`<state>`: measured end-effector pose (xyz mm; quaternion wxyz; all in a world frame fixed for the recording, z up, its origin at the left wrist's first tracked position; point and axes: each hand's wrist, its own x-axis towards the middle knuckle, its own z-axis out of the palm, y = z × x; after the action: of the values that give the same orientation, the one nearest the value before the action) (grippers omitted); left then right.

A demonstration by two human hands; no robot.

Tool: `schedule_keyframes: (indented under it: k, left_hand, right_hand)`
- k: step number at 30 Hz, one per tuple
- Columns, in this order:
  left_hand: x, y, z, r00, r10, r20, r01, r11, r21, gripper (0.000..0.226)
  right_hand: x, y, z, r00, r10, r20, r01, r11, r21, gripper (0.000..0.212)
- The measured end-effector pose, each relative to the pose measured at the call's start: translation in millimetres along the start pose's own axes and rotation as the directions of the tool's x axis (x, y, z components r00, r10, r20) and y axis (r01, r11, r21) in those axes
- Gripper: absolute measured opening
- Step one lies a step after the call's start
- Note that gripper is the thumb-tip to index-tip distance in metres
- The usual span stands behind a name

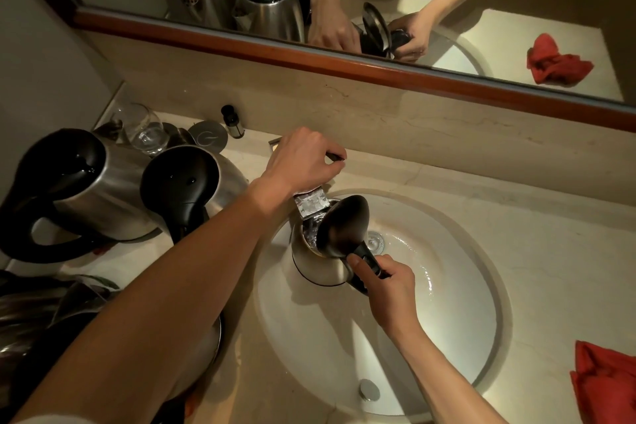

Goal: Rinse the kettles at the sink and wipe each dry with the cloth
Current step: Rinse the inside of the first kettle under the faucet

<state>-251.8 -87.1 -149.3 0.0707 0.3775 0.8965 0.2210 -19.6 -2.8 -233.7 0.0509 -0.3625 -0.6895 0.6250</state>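
Observation:
A steel kettle (318, 267) with its lid flipped open hangs over the white sink basin (447, 330), under the tap spout (311, 205). Water runs from the spout into the kettle's mouth. My right hand (385, 286) grips the kettle's black handle. My left hand (303, 158) is curled round the tap lever behind the basin. Two more steel kettles with black lids stand on the counter at the left, one far left (79, 189) and one beside it (192, 182). A red cloth (605, 385) lies at the counter's right edge.
A stemmed glass (144, 129), a round metal lid (208, 138) and a small dark bottle (232, 120) sit behind the left kettles. More metal ware (51, 306) crowds the near left. A wood-framed mirror (344, 58) runs along the wall above the counter.

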Motion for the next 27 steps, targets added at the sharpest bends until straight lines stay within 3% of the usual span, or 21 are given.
schedule_keyframes:
  k: [27]
  left_hand:
    - [0.5,-0.6,0.0,1.0,0.001,0.0,-0.001,1.0,0.007,0.021]
  right_hand:
    - [1.6,5.3,1.9,1.0,0.015,0.01,-0.015,1.0,0.005,0.069]
